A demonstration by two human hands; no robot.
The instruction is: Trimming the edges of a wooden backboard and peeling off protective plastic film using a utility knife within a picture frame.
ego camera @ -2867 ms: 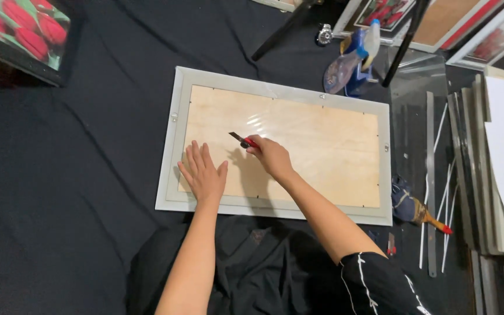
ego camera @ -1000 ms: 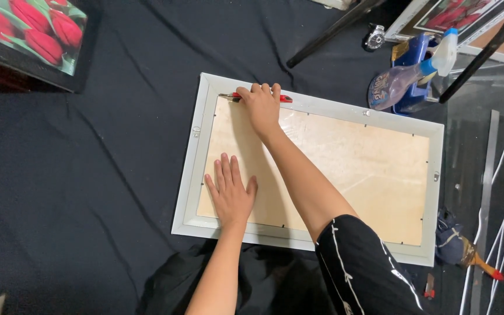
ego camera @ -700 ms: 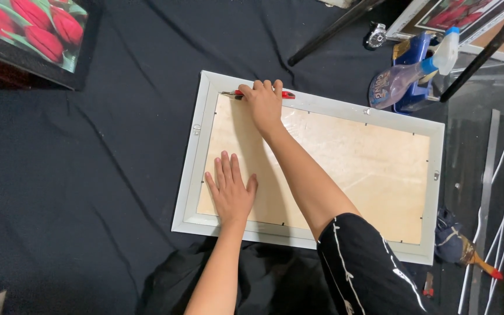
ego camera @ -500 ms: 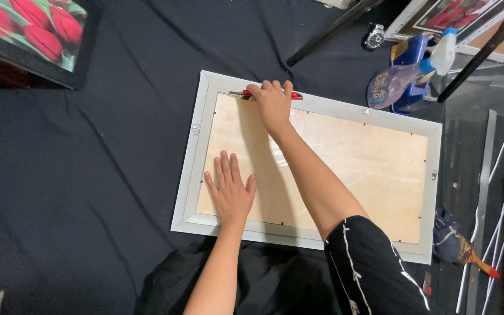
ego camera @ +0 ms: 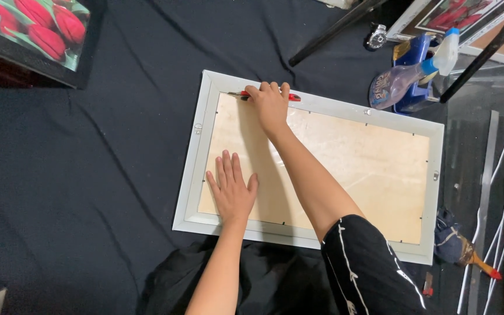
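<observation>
Head view, frame: a silver-grey picture frame [ego camera: 322,108] lies face down on black cloth [ego camera: 88,175], its pale wooden backing board [ego camera: 351,169] facing up.
Head view, right hand: the right hand [ego camera: 270,105] is closed around a red-handled cutter [ego camera: 294,97], gripping it at the far long edge of the board, near the far left corner; the tool's tip pokes out to the left of the fingers, right at the seam between board and frame.
Head view, left hand: the left hand [ego camera: 233,189] lies flat with fingers spread, holding nothing, pressing on the near left part of the board.
Head view, step in hand: judging by the tool's place, work runs along the top seam, with 1 hand steadying the frame.
Head view, next move: it likely calls for keeping the tip in the seam and the flat hand firm, so the frame does not slide on the cloth; a slip could score the board.
Head view, surroundings: a spray bottle [ego camera: 406,79] lies just beyond the far right corner; a brush with an orange handle [ego camera: 476,259] lies off the near right corner; metal strips [ego camera: 485,192] lie to the right; a tulip picture [ego camera: 30,26] sits at the far left.
</observation>
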